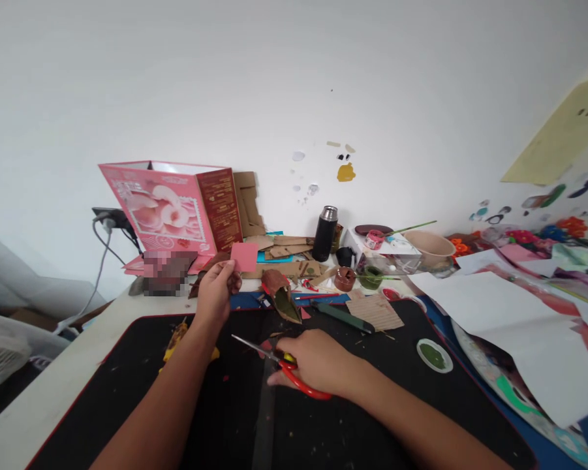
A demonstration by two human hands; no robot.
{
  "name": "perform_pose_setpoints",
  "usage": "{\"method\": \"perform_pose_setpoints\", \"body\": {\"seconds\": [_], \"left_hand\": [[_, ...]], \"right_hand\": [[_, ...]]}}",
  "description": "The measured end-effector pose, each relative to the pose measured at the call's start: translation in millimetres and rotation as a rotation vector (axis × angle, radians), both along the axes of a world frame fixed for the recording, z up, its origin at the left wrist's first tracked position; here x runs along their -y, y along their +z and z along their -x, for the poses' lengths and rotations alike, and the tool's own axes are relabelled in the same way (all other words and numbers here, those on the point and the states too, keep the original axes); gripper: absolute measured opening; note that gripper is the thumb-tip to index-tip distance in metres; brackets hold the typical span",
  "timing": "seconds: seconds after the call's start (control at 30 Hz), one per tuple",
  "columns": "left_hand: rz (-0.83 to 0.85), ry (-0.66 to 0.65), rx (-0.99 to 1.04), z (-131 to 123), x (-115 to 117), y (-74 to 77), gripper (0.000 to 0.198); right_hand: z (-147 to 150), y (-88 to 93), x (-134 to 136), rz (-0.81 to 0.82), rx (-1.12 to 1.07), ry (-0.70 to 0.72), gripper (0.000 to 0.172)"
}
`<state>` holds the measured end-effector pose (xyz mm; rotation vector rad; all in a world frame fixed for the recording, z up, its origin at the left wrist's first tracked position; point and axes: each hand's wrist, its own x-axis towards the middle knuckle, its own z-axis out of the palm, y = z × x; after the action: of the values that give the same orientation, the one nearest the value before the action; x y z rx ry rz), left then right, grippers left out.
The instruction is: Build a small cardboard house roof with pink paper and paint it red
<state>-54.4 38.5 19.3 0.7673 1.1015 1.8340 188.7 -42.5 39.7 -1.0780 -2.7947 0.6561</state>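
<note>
My left hand [216, 292] is raised over the back edge of the black mat [127, 391] and pinches a small pink paper square [244, 256] between thumb and fingers. My right hand [313, 361] rests low on the mat, closed around red-handled scissors [278, 363] whose blades point left and stand slightly apart. A folded brown and green paper piece [281, 295] lies just beyond the two hands.
A pink printed box [171, 205] stands at the back left. A black flask [325, 233], paint pots, cardboard scraps and a beige bowl [429, 245] crowd the back. White paper sheets [513, 326] cover the right side. A lid of green paint [434, 355] sits on the mat.
</note>
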Motion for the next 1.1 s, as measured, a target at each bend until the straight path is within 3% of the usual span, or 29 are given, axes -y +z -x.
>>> {"method": "perform_pose_setpoints", "body": {"seconds": [0.1,0.27,0.6,0.73,0.9,1.1], "left_hand": [[0.002,0.001,-0.006,2.5,-0.9,-0.9,0.041],[0.021,-0.029,-0.053,-2.1,0.9,-1.4,0.045],[0.053,-0.142,-0.239,-19.5,10.9,0.4,0.054],[0.052,-0.200,-0.278,-23.5,16.8,7.2,0.054],[0.046,-0.318,-0.350,-31.4,25.3,15.5,0.054],[0.054,-0.433,-0.510,-41.8,31.7,14.3,0.053]], "right_hand": [[-5.1,5.4,4.1,-0.075,0.196,0.000,0.053],[-23.4,11.3,6.6,-0.094,0.312,-0.005,0.057],[-40.6,39.5,21.4,0.010,0.289,0.026,0.035],[-46.5,36.8,13.4,0.144,0.019,-0.068,0.030],[-45.8,7.9,-17.5,0.475,-0.477,-0.351,0.033],[-25.5,-15.2,-57.3,0.470,-0.933,-0.504,0.052]]}}
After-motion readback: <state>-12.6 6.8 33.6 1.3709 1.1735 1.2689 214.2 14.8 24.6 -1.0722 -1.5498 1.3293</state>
